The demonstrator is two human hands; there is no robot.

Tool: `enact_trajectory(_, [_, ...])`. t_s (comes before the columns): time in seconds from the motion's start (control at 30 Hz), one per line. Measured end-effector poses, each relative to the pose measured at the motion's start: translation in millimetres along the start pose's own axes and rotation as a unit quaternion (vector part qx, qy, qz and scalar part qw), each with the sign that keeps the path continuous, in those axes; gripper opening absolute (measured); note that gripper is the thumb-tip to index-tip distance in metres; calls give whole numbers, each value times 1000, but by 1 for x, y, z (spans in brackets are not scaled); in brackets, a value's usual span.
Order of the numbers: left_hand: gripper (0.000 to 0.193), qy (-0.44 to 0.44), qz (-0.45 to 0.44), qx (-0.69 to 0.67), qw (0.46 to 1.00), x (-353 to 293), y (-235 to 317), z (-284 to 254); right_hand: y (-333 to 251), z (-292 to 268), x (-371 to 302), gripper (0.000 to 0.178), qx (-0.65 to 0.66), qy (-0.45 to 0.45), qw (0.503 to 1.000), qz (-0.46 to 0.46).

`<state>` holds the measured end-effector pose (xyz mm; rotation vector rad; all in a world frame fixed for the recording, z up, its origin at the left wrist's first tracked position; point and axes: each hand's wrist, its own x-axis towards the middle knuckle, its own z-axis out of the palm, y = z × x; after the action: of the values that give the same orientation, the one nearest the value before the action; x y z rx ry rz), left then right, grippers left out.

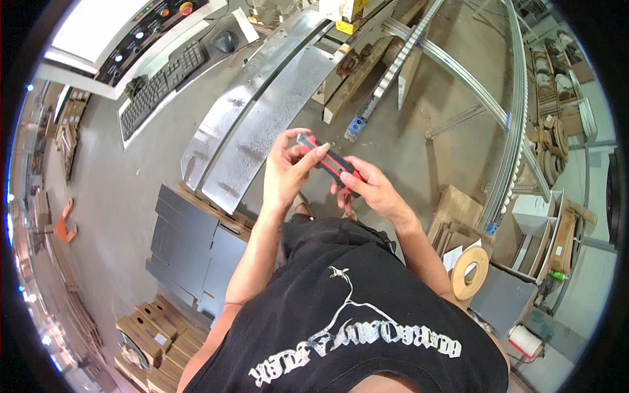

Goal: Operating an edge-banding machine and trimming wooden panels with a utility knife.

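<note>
Between my two hands, in front of my body, is a red and black utility knife (333, 164). It lies slantwise, its metal tip at the upper left. My left hand (283, 171) pinches the tip end with thumb and fingers. At the lower right end, my right hand (372, 188) grips the handle, thumb on its side. I cannot make out whether the blade is out. Beyond my left hand stretch long shiny metal sheets (262, 131), apart from the knife.
A keyboard (164, 85) and a mouse (226, 42) lie by a control panel at the upper left. Grey panels (183, 242) are stacked left of me. A rail with a blue end (356, 126) points toward me. A tape roll (470, 272) is at my right elbow.
</note>
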<state>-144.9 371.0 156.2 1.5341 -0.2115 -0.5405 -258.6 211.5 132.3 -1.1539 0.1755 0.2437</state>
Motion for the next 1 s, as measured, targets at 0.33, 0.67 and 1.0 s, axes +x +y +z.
enact_trajectory(0.33, [25, -75, 0, 2, 997, 82, 6, -52, 2, 59, 84, 28, -44, 276, 957, -78])
enact_trajectory(0.67, [32, -109, -9, 62, 992, 139, -4, -83, 19, 69, 149, 34, 14, 377, 925, -40])
enact_trajectory(1.0, [20, -28, 67, 178, 981, 253, -64, -72, 47, 9, 239, 63, -307, 386, 849, -193])
